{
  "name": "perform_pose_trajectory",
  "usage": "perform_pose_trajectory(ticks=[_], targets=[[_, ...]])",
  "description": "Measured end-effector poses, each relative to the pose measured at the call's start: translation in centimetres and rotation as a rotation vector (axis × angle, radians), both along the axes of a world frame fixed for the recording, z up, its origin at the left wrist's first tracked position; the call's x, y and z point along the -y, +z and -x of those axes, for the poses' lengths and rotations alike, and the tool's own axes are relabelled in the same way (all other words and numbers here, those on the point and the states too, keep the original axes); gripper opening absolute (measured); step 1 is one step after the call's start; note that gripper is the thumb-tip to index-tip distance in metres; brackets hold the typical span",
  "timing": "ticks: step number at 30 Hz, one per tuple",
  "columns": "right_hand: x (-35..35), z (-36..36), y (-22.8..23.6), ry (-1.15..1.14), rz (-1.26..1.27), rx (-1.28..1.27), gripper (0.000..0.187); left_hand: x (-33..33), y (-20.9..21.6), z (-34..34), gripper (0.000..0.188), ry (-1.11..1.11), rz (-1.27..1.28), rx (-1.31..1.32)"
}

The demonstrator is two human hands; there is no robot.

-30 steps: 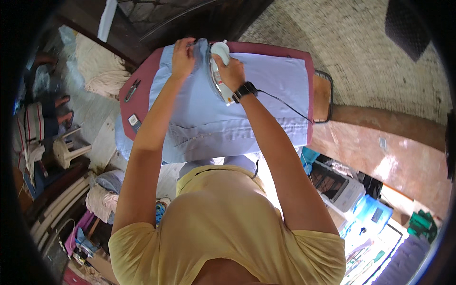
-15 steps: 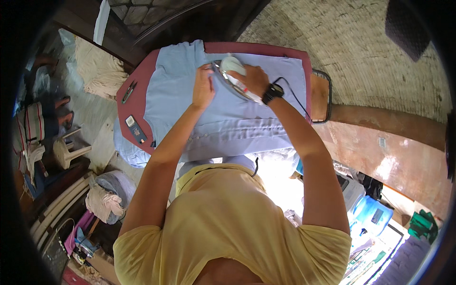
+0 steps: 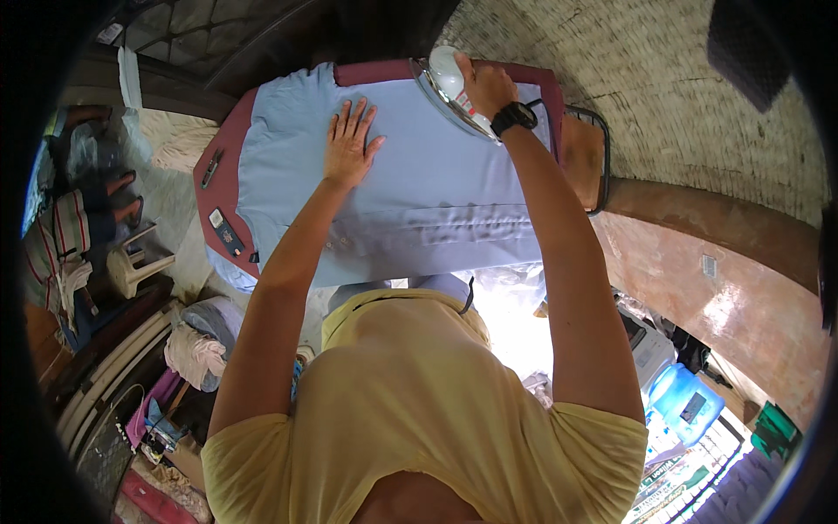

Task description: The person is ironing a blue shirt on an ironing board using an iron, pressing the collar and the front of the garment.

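A light blue buttoned shirt lies spread over a maroon ironing board. My left hand rests flat on the cloth, fingers spread, holding nothing. At the far right part of the shirt, my right hand is wrapped round the handle of a clothes iron, white with a shiny metal edge. The iron sits at the shirt's far edge, partly over the maroon cover, and its soleplate is mostly hidden. A row of buttons runs along the near part of the shirt.
On the board's left end lie thread snips and a dark box-like item. A metal frame end juts out at the right. Left on the floor are a plastic stool and another person's feet. A blue water container stands lower right.
The iron and my right hand have moved to the far right, toward the board's far edge. My left hand has moved slightly left and flattened with fingers spread.
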State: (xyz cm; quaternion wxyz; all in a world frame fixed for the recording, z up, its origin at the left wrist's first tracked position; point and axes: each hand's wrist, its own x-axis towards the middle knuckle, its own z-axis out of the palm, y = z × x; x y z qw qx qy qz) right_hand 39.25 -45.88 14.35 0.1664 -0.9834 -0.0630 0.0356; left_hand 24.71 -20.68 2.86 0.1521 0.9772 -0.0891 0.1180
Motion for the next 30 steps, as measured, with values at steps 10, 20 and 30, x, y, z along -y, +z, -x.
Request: perform_pose_trajectory(ticks=[10,20,30], targets=[[12.3,1.7,0.1,0.113,0.161,0.011,0.049,0.0,0.3,0.6,0.058,0.036,-0.061,-0.006],[5.1,8.9,-2.1,0.744,0.086,0.163,0.035,-1.4,1.6,-0.7,0.054,0.067,0.825,-0.254],[-6.6,15.5,0.5,0.779,-0.046,0.013,0.030,-9.4,2.3,4.4,0.024,0.540,1.101,0.359]])
